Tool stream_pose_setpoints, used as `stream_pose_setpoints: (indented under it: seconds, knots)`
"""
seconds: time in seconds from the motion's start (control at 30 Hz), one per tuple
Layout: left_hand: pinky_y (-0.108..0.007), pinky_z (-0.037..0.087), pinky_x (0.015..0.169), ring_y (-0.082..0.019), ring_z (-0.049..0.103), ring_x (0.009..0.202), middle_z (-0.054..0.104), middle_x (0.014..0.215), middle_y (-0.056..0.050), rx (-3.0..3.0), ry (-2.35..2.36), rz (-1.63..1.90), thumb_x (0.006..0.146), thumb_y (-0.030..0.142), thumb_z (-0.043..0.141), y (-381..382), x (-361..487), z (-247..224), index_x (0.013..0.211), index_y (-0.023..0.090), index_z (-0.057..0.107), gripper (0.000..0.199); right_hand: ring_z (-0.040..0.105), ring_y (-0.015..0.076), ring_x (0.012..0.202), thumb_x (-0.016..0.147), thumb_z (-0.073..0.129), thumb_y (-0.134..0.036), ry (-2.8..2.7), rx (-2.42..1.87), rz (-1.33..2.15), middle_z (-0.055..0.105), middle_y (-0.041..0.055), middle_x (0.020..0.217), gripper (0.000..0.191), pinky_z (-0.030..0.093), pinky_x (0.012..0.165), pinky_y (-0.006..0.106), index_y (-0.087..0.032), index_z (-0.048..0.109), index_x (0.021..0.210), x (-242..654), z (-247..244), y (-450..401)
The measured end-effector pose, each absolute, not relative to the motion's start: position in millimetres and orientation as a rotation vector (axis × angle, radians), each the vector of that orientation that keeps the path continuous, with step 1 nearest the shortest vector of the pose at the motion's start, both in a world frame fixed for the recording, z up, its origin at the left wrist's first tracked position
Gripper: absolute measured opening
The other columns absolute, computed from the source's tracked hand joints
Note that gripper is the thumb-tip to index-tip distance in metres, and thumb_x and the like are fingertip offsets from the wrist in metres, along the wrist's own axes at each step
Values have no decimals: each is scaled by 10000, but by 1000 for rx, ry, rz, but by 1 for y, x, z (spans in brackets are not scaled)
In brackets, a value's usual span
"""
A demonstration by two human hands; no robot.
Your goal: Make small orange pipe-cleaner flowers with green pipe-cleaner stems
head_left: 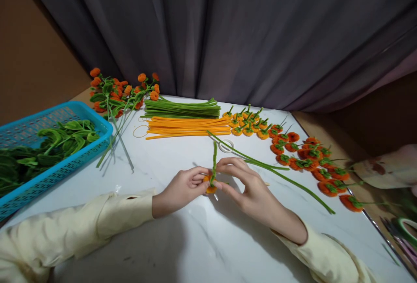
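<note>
Between my two hands is a small orange chenille flower [211,189], with a green pipe cleaner [214,157] standing up from it. My left hand [182,189] pinches the flower from the left, fingers curled. From the right, my right hand [249,187] closes thumb and fingertips at the base of the green pipe cleaner; what lies exactly under the fingertips is hidden. Just beyond my right hand lie long green stems [293,183] and a white ring-shaped roll [226,146].
Behind are bundles of green pipe cleaners [182,108] and orange pipe cleaners [189,126]. Yellow-orange flower heads [248,130] and red-orange flower heads [308,153] line the right. A blue basket [94,146] of leaves stands left, near finished stemmed flowers [119,92]. Green tape [408,231] lies far right.
</note>
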State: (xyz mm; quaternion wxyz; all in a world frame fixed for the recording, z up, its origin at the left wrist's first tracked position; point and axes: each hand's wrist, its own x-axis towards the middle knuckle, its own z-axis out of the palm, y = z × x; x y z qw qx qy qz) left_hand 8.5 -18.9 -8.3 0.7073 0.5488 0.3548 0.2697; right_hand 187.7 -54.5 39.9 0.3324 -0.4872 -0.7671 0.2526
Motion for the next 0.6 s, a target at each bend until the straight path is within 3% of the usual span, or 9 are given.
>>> stream_pose_setpoints:
  seconds: [0.27, 0.47, 0.6]
  knots:
    - [-245, 491, 728, -169, 626, 795, 671, 806, -41, 1410, 781, 584, 737, 209, 585, -19, 8, -6, 840, 121, 636, 145, 536, 190, 870, 824, 553, -111, -2040, -1179, 516, 623, 49, 872, 85, 427, 764, 338, -189, 569, 854, 177, 33, -61]
    - [-292, 498, 816, -204, 626, 911, 697, 956, -88, 1257, 777, 541, 742, 309, 630, -12, 6, 0, 940, 110, 686, 287, 509, 212, 942, 828, 404, 4, -2358, -946, 187, 648, 74, 930, 257, 368, 808, 394, -148, 550, 976, 175, 34, -70]
    - [-308, 515, 818, -203, 634, 902, 695, 989, -102, 1123, 803, 547, 702, 366, 693, -12, 7, 3, 969, 101, 686, 376, 514, 201, 948, 887, 382, -37, -2550, -851, 65, 649, 61, 859, 220, 332, 893, 418, -144, 574, 888, 178, 45, -73]
